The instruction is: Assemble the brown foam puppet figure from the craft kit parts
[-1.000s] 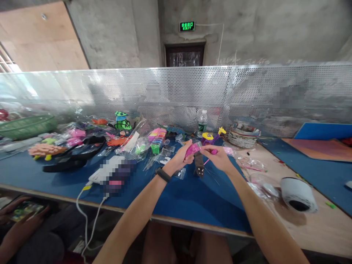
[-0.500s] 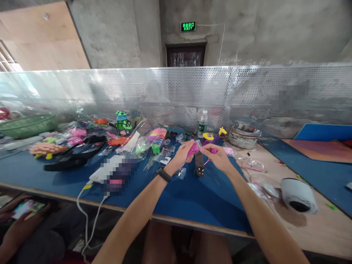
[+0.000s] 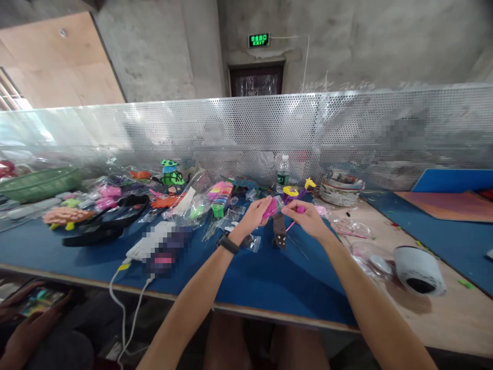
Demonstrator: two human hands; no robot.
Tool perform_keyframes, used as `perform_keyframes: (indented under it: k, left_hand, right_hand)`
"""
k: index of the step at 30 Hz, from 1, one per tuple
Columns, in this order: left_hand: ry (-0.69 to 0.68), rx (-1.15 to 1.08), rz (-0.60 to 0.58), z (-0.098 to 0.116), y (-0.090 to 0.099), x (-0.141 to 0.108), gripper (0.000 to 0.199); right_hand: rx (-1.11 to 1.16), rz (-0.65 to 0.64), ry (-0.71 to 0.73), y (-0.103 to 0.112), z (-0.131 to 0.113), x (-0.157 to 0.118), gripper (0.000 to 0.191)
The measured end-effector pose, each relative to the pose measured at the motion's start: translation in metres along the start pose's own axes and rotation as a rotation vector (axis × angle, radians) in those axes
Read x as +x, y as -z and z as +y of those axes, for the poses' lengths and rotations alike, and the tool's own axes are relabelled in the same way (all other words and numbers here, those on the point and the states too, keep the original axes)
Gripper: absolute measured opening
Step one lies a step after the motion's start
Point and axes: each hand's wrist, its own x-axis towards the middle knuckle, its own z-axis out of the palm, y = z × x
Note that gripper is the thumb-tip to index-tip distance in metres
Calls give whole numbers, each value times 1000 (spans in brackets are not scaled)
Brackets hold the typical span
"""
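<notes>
Pinching pink piece (image 3: 270,208), left hand (image 3: 253,217), right hand (image 3: 306,219), green basket (image 3: 38,183) far left

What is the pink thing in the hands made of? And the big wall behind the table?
The pink piece looks like soft matte foam or felt, judging by its flat, dull colour; too small to be sure. The wall looks like shiny metal sheet, punched with rows of little holes.

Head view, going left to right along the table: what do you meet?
Green basket → orange toy → black bands → left hand holding a pink piece → right hand → woven bowl → white roll.
</notes>
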Motion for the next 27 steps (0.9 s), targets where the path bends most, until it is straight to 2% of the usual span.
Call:
perform_keyframes:
  k: [4, 7, 12, 15, 21, 27]
  left_hand:
    - [-60, 76, 15, 4, -2, -3, 57]
    - [-99, 99, 14, 3, -5, -5, 57]
    - [-89, 49, 11, 1, -7, -4, 53]
    - [-82, -2, 14, -4, -7, -3, 53]
    - [-155, -30, -37, -11, -9, -2, 50]
    - [-211, 44, -19, -11, -11, -3, 43]
  right_hand:
    - [28, -73, -52, 8, -7, -2, 39]
    - [73, -90, -79, 10, -4, -2, 40]
    - [125, 71, -56, 11, 11, 3, 42]
    - [74, 136, -46, 11, 16, 6, 49]
    - [-79, 128, -18, 11, 16, 5, 61]
    - [-154, 70, -19, 10, 12, 3, 52]
